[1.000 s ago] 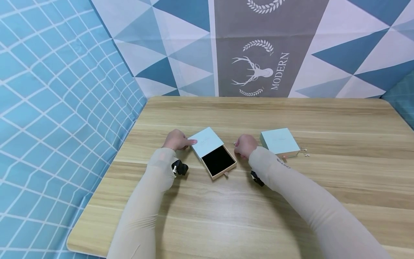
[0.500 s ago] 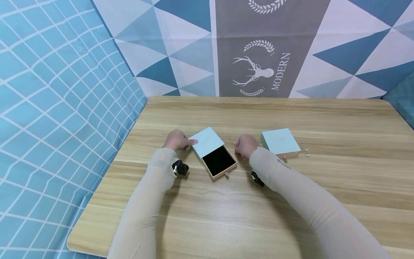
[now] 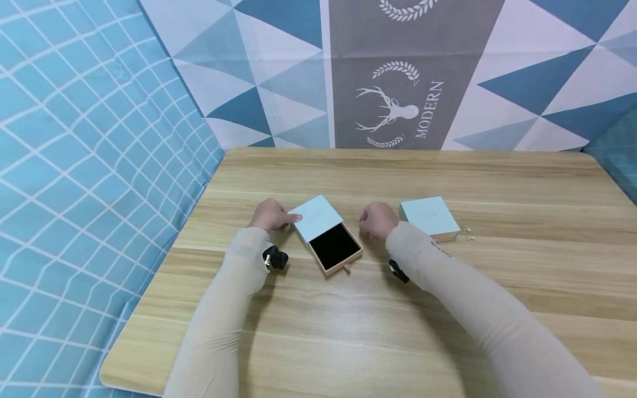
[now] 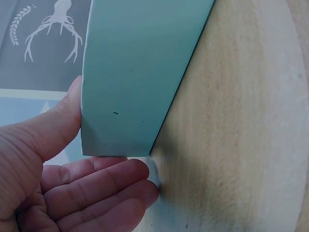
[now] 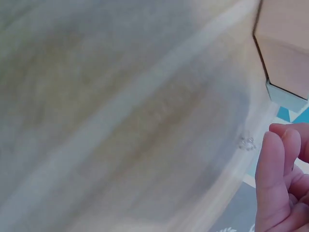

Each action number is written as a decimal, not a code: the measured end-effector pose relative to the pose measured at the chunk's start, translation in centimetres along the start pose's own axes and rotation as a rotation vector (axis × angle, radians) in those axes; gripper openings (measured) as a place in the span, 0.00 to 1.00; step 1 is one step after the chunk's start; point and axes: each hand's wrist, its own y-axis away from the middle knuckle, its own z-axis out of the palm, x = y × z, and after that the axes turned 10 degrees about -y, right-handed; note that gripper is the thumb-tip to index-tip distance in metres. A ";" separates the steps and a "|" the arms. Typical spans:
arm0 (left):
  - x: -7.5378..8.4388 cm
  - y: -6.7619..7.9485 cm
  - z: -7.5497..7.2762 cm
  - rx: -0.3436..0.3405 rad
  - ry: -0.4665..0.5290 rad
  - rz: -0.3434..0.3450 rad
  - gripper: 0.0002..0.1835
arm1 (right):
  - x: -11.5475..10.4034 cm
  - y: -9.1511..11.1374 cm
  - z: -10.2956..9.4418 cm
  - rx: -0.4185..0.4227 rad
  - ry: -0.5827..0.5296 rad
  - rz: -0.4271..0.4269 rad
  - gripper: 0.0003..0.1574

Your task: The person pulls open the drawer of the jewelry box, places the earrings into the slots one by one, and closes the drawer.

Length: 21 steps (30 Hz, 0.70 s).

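My left hand (image 3: pixel 269 215) grips the far left corner of a pale blue drawer box (image 3: pixel 317 214), thumb on its top. The left wrist view shows the fingers (image 4: pixel 101 183) at the box's end wall. Its drawer (image 3: pixel 352 260) is pulled partly out, lined in black, with a small pink tab. My right hand (image 3: pixel 379 220) is low over the table right of this box, fingers curled and tips close together. In the right wrist view a tiny sparkling piece (image 5: pixel 247 143), resembling jewelry, sits just off the fingertips. Whether anything is pinched between them is hidden.
A second pale blue box (image 3: pixel 430 215), closed, stands right of my right hand. Beside its right corner lie tiny shiny pieces (image 3: pixel 470 238). The wooden table (image 3: pixel 328 342) ends at a patterned backdrop (image 3: pixel 278 72), with blue checked cloth (image 3: pixel 74 193) on the left.
My right hand has shifted slightly forward, and its sleeve now covers the second box's pink tab. The left hand and the drawer box have stayed in place.
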 end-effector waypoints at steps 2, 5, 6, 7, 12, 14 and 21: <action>0.1 0.1 -0.1 0.002 0.000 0.000 0.28 | -0.1 0.0 -0.2 0.001 0.011 -0.027 0.10; 0.1 0.2 0.0 0.000 0.004 -0.002 0.28 | -0.1 0.2 -0.7 -0.008 -0.018 -0.053 0.11; 0.1 0.2 0.0 0.000 0.007 -0.001 0.28 | -0.1 0.3 -0.8 -0.016 -0.031 -0.063 0.12; 0.1 0.2 0.0 -0.001 0.010 -0.001 0.28 | 0.0 0.3 -0.9 -0.022 -0.045 -0.071 0.13; 0.1 0.1 0.0 -0.003 0.007 0.001 0.28 | 0.3 0.5 -1.3 -0.053 -0.080 -0.107 0.15; 0.0 0.1 0.0 -0.003 0.002 0.003 0.28 | 0.5 0.5 -1.4 -0.055 -0.088 -0.117 0.15; 0.0 0.0 0.1 0.003 -0.007 0.007 0.29 | 0.6 0.9 -1.5 -0.076 -0.123 -0.147 0.13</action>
